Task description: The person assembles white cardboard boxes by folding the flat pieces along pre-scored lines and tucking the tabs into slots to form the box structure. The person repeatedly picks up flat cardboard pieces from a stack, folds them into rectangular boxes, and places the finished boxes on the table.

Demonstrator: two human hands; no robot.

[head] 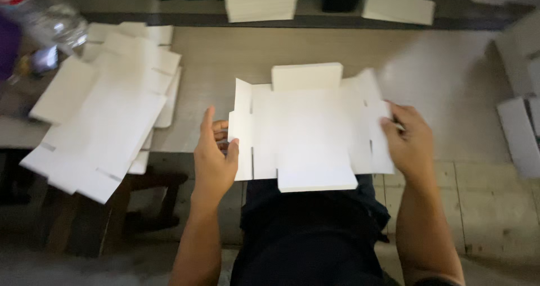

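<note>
A flat white die-cut cardboard box blank lies spread over the near edge of the table and my lap. My left hand grips its left side flap, thumb on top and fingers under the card. My right hand holds the right flap at its outer edge, fingers curled around it. The rear flap and the front flap of the blank stand slightly raised.
A loose stack of unfolded white blanks overhangs the table at the left. Folded white boxes sit at the far edge, another beside them. More white pieces lie at the right. A clear plastic bottle lies far left.
</note>
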